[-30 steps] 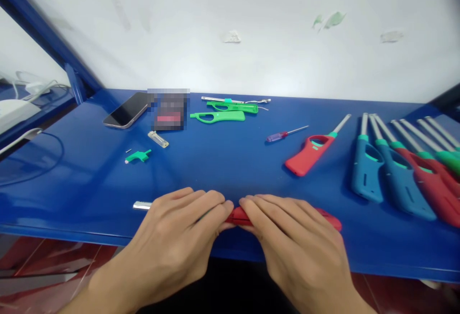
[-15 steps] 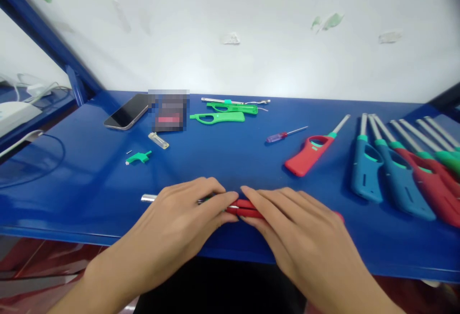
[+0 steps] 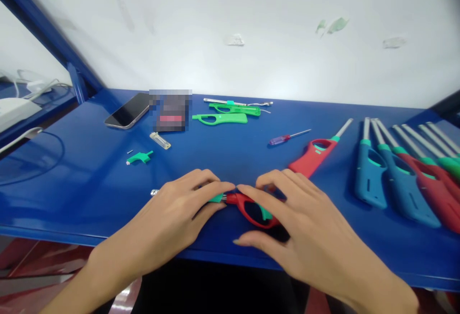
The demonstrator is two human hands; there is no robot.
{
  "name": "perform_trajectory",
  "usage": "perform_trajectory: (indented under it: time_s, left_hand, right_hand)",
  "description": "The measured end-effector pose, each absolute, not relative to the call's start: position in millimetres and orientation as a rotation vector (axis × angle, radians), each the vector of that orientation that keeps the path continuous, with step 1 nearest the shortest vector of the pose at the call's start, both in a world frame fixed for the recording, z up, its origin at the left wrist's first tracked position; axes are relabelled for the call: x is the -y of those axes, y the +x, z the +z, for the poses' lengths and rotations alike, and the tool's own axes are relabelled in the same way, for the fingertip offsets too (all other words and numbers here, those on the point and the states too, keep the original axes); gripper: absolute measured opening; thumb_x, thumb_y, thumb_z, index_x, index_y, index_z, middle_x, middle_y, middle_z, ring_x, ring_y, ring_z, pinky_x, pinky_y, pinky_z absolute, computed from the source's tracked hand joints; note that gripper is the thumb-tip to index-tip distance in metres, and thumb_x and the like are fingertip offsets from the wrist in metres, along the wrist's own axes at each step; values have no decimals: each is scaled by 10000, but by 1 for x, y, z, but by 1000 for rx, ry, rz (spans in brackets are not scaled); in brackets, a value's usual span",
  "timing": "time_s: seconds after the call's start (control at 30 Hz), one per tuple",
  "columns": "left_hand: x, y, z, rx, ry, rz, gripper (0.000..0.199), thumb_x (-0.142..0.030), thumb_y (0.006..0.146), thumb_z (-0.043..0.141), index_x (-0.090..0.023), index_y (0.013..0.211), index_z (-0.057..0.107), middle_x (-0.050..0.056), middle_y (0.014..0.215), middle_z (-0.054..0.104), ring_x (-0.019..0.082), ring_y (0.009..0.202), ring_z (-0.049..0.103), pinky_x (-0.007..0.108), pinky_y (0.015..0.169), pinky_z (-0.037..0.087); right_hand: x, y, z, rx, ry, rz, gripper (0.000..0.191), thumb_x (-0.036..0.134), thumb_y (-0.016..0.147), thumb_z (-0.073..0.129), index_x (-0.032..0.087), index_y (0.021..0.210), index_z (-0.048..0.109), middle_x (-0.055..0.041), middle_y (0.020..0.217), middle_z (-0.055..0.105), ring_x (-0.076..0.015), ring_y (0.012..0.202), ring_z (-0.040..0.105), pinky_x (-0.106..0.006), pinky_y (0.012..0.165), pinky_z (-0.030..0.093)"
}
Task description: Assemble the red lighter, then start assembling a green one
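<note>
A red utility lighter (image 3: 247, 214) lies crosswise just above the table's front edge, its trigger loop and green trigger facing me. My left hand (image 3: 179, 204) pinches its nozzle end at the green collar (image 3: 216, 198); the metal tip (image 3: 154, 192) pokes out left of the knuckles. Between collar and red neck a short stretch of thin metal shows. My right hand (image 3: 302, 213) is curled over the red body, index fingertip at the neck and thumb held apart below the loop. The handle's rear is hidden under that palm.
Behind lie another red lighter (image 3: 312, 156), a screwdriver (image 3: 279, 140), opened green lighter shells (image 3: 226, 118), a clear lighter tank (image 3: 160, 140) and a green trigger piece (image 3: 141, 157). A phone (image 3: 127, 111) rests back left. Several assembled lighters, including a blue one (image 3: 370, 175), line the right.
The red lighter has rolled so its loop faces me, and a gap with the green collar now shows. My right thumb has moved away from it. The view has shifted slightly.
</note>
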State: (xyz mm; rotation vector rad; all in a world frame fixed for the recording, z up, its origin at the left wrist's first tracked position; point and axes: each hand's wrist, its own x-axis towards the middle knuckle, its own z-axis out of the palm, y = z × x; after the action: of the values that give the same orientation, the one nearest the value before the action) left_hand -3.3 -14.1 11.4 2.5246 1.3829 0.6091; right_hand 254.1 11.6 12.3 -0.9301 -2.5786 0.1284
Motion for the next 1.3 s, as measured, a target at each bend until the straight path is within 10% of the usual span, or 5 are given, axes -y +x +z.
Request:
perform_trajectory:
  time_s: [0.8, 1.3]
  left_hand:
    - [15, 3, 14, -1325, 2581, 738, 117, -186, 1094, 540, -201, 1089, 657, 22, 1042, 673, 174, 922, 612, 334, 870, 500]
    - [18, 5, 10, -1268, 2610, 712, 212, -140, 1098, 501, -197, 1235, 652, 54, 1112, 613, 182, 957, 589, 337, 863, 508]
  right_hand:
    - [-4, 253, 9, 2415, -1142, 447, 278, 474, 1088, 546, 370, 1345, 554, 49, 1229, 718, -183, 1105, 653, -359, 939, 519]
    - [-4, 254, 10, 2361, -1106, 454, 262, 414, 1091, 567, 333, 1341, 552, 87, 1237, 741, -123, 1083, 688, -280, 992, 461]
